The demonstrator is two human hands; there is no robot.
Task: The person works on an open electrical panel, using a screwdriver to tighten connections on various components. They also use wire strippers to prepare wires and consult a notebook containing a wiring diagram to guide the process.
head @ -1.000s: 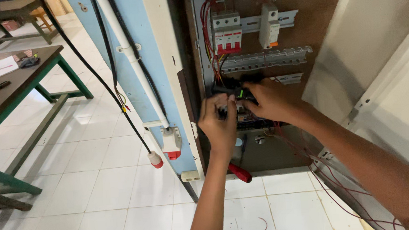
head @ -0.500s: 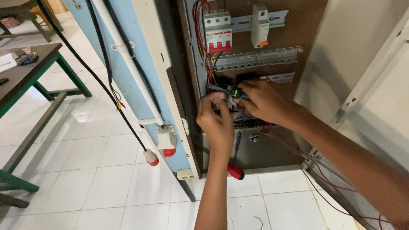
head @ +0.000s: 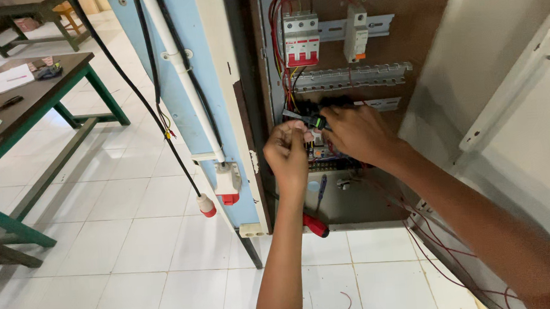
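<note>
Low at the cabinet floor a red-handled screwdriver [head: 315, 225] is left, unmoved | left hand [head: 287, 152] is closed beside a small black-green tool [head: 308, 117], lying crosswise, pinched by right hand [head: 356, 133] | breaker [head: 300, 39] above; grips kept.

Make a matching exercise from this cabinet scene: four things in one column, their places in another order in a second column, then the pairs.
Things:
1. Breaker
2. Screwdriver
3. Paper
4. Red plug

Places:
A. On the brown table at left
B. At the end of a black cable, hanging outside the cabinet
C. On the top rail inside the cabinet, above the hands
D. At the cabinet's bottom edge, behind the left forearm

Pairs: 1-C, 2-D, 3-A, 4-B
</note>
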